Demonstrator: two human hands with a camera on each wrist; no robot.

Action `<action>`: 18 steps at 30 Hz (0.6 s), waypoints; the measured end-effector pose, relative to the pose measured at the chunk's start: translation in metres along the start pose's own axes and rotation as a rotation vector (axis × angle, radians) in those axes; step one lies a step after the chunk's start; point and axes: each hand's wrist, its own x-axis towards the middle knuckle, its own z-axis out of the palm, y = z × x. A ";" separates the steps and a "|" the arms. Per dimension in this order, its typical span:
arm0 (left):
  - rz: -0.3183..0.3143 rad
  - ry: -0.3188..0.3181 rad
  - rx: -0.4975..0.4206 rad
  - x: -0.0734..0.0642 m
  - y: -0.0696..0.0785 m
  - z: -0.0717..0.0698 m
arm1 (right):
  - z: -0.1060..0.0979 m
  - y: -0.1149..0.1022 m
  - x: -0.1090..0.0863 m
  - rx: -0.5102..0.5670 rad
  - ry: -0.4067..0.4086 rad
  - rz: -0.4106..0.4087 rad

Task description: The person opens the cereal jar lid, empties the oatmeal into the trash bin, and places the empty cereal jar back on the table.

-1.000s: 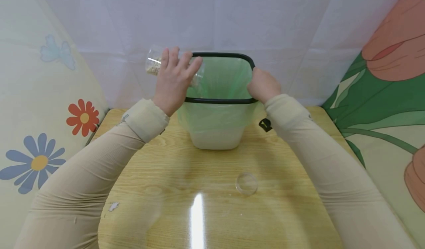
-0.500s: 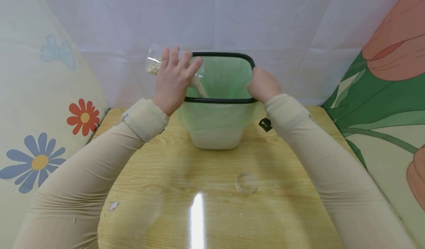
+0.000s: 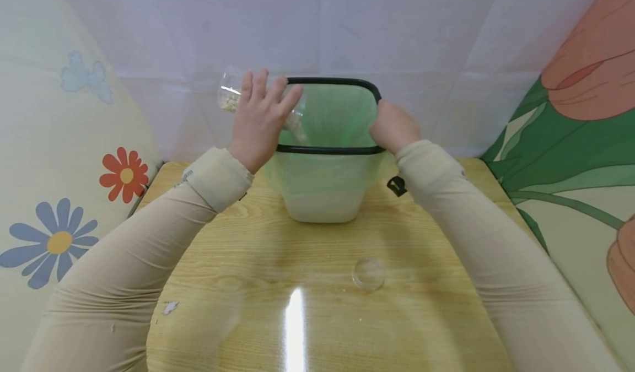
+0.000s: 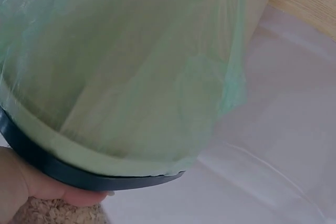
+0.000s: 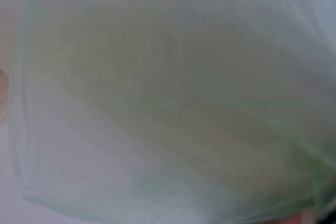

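Note:
In the head view my left hand point(image 3: 260, 113) grips a clear jar point(image 3: 229, 91) tipped on its side, its mouth over the left of the bin's opening. Pale flakes point(image 3: 230, 104) lie inside the jar, and some spill from its mouth into the bin. The white trash bin point(image 3: 324, 206) stands upright, lined with a green bag point(image 3: 337, 113) folded over its black rim point(image 3: 329, 151). My right hand point(image 3: 394, 127) grips the right side of that rim. In the left wrist view the left thumb point(image 4: 79, 196) lies against the rim, with flakes point(image 4: 58, 212) beside it. Bag film fills most of the right wrist view.
A clear round lid point(image 3: 369, 274) lies on the wooden table point(image 3: 258, 273) in front of the bin. Behind the bin hangs a white sheet point(image 3: 397, 30). Flower-patterned panels stand on both sides. A worn white patch point(image 3: 170, 307) marks the table's front left.
A stream of flakes appeared at the jar's mouth half a second ago and looks thinner and more scattered now. Both hands, the jar and the bin have stayed nearly in place.

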 end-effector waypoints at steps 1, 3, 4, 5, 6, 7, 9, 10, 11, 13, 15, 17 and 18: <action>-0.001 -0.001 -0.003 0.000 0.000 0.000 | 0.000 0.000 0.000 0.000 0.000 -0.001; -0.002 0.000 -0.007 0.000 0.000 0.000 | 0.000 0.000 0.000 0.004 0.002 -0.002; -0.003 0.002 -0.009 0.000 0.000 0.000 | 0.000 0.000 0.000 0.004 0.004 -0.003; -0.004 0.004 -0.011 0.000 0.000 0.000 | 0.000 0.000 0.000 0.006 0.005 -0.003; -0.004 0.007 -0.012 0.000 0.000 0.000 | 0.000 0.000 0.000 0.006 0.006 -0.004; -0.005 0.011 -0.014 0.000 0.000 0.000 | 0.000 0.000 -0.001 0.007 0.005 -0.006; -0.005 0.016 -0.017 0.000 0.000 0.000 | 0.000 0.000 -0.001 0.008 0.005 -0.008; -0.006 0.017 -0.019 0.000 0.000 0.000 | 0.000 0.000 -0.001 0.007 0.003 -0.008; -0.006 0.017 -0.020 0.000 0.000 0.000 | 0.000 0.000 -0.001 0.007 0.002 -0.007; -0.006 0.016 -0.021 0.000 0.000 -0.001 | -0.001 0.000 -0.001 0.006 -0.001 -0.005; -0.004 0.012 -0.019 0.000 0.000 -0.001 | -0.001 0.000 -0.001 0.002 -0.001 -0.001; -0.002 0.012 -0.016 0.000 0.000 0.000 | -0.001 -0.001 -0.001 -0.002 0.001 0.001; -0.001 0.012 -0.013 0.000 0.000 0.000 | -0.001 -0.001 -0.001 -0.004 0.003 0.001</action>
